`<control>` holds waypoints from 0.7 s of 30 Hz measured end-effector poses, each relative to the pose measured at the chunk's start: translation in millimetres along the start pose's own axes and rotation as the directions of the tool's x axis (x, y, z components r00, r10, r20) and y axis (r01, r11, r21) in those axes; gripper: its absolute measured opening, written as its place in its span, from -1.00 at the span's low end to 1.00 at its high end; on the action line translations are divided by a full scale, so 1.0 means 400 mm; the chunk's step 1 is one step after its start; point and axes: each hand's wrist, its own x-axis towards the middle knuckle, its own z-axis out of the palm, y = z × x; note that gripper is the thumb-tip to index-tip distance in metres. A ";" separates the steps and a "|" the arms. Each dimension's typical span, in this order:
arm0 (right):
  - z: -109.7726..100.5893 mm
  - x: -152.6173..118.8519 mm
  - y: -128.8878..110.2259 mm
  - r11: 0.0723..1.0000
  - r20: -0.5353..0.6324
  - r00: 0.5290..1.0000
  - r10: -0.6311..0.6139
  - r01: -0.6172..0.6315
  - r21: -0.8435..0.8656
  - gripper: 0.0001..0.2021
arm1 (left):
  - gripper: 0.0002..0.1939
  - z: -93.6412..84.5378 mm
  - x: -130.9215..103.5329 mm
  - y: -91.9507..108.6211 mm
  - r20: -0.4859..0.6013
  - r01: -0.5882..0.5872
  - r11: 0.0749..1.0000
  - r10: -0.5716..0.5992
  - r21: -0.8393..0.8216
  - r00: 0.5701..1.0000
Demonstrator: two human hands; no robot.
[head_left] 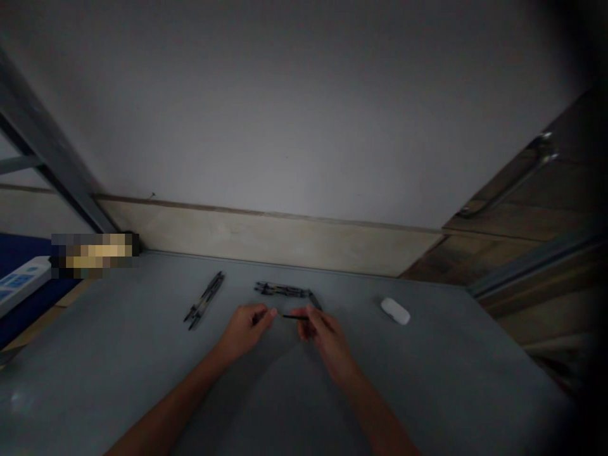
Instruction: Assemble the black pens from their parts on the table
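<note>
My right hand (320, 327) pinches a thin dark pen part (295, 316), which points left toward my other hand. Facing it, my left hand (247, 327) is closed, thumb and forefinger together near the part's tip; whatever it grips is too small to make out. Just beyond the hands lies a row of dark pens (282, 290) on the grey table (266, 405), with a short dark piece (314, 300) at its right end. Two or more similar pens (205, 301) lie slanted to the left of my left hand.
A white rounded case (396, 311) rests on the table at the right. The wall with a tile strip (266, 231) borders the far edge. At the left are a blue surface (28, 320) and a white box (23, 284), beside a pixelated patch.
</note>
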 end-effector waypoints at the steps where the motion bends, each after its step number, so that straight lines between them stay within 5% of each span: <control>1: 0.000 0.001 0.001 1.000 -0.004 1.000 -0.001 0.001 0.002 -0.42 | -0.50 0.000 0.002 -0.001 0.005 0.002 1.000 -0.002 0.003 1.000; 10: -0.001 0.008 0.004 1.000 0.017 1.000 -0.002 0.002 0.009 -0.40 | -0.43 -0.001 0.006 -0.006 0.016 -0.007 1.000 0.007 0.024 1.000; 17: -0.004 0.008 0.008 1.000 -0.010 1.000 0.015 -0.015 -0.003 -0.32 | -0.74 -0.003 -0.002 0.003 0.019 0.065 0.997 -0.065 -0.052 0.998; 21: -0.005 0.009 0.009 1.000 0.004 1.000 0.005 -0.005 -0.003 -0.32 | -0.61 -0.003 0.000 0.000 0.001 0.012 1.000 -0.012 -0.023 1.000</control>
